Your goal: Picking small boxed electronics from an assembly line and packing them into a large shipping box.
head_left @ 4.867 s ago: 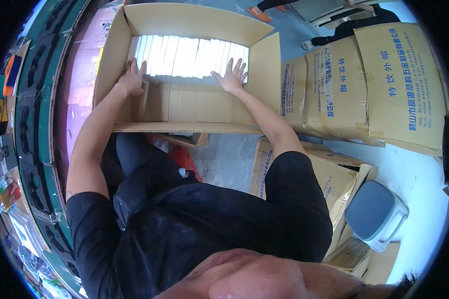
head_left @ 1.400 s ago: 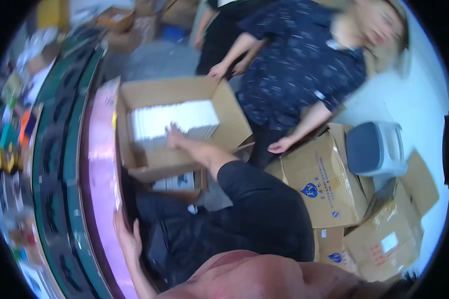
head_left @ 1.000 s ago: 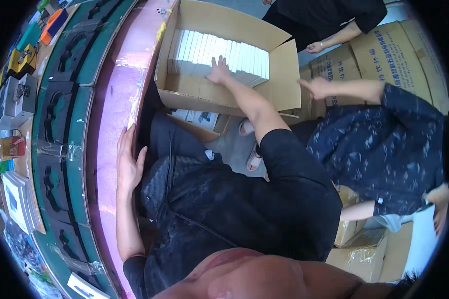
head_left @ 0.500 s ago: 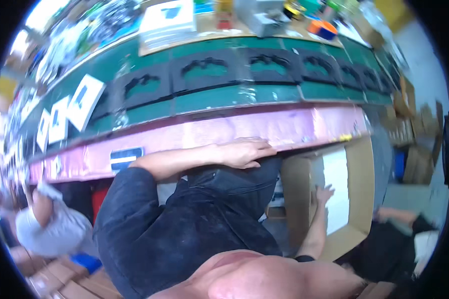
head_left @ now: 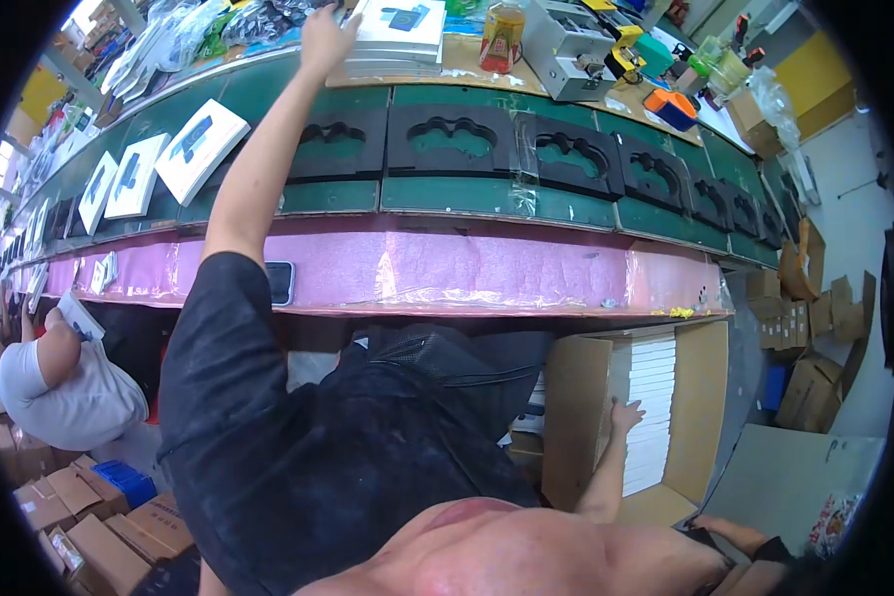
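Your right hand (head_left: pixel 625 415) spreads fingers over white boxes (head_left: pixel 653 392) in carton (head_left: pixel 701 407); left hand (head_left: pixel 327 42) beside box stack (head_left: pixel 397 38), grip unclear.

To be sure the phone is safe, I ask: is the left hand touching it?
Apart. The head view shows the left hand beside the stacked white boxes, well away from the phone on the pink ledge.

Top (head_left: pixel 368 477) is black, short-sleeved, faint pale smudges on front. Left sleeve (head_left: pixel 219 348) is loose, ends near elbow. Trousers (head_left: pixel 502 358) are dark, dark mesh (head_left: pixel 407 350) at lap.
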`<state>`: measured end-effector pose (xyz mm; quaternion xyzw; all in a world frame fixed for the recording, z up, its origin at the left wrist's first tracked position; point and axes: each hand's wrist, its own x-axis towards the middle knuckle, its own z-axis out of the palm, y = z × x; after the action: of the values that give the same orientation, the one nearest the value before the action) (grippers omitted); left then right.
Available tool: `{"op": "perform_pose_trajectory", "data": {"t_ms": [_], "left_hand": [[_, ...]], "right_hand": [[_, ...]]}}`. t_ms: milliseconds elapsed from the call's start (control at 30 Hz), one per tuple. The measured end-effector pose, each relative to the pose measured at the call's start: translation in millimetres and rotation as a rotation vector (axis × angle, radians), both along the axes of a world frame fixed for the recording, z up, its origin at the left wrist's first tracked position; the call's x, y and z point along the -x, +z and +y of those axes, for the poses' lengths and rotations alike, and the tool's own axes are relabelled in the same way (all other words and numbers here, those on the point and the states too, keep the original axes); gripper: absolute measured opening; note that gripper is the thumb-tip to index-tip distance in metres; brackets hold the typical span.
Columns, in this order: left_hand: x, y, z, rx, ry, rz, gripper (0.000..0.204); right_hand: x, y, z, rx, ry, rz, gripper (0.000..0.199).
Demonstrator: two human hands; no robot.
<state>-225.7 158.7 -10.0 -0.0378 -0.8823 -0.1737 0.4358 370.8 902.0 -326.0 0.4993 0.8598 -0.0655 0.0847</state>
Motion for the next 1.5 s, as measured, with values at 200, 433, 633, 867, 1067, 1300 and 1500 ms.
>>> {"op": "perform_pose_trajectory", "data": {"t_ms": [200,433,633,867,1067,1300,1500], "left_hand": [[27,-23,-24,-0.431,-0.126,-0.644,0.088],[15,-26,-19,-0.525,-0.259,-0.652,0.081],[-13,-2,-39,-0.523,-0.218,-0.61,0.064],[-121,60,11,-0.699,-0.491,-0.172,0.046],[-198,90,54,-0.469,-0.722,-0.277,0.039],[-260,105,131,-0.183,-1.173,-0.45,0.041],[-284,92,185,-0.137,-1.397,-0.493,0.03]], "right_hand": [[-18,-7,1,0.059,-0.052,0.044,0.1],[-11,-3,0,0.048,-0.096,0.112,0.09],[-1,20,23,0.005,-0.167,0.625,0.057],[11,145,20,-0.261,-0.17,1.058,0.035],[63,237,-45,-0.279,0.192,1.117,0.03],[167,410,-261,-0.269,1.114,1.149,0.043],[214,406,-314,-0.223,1.399,1.022,0.054]]}}
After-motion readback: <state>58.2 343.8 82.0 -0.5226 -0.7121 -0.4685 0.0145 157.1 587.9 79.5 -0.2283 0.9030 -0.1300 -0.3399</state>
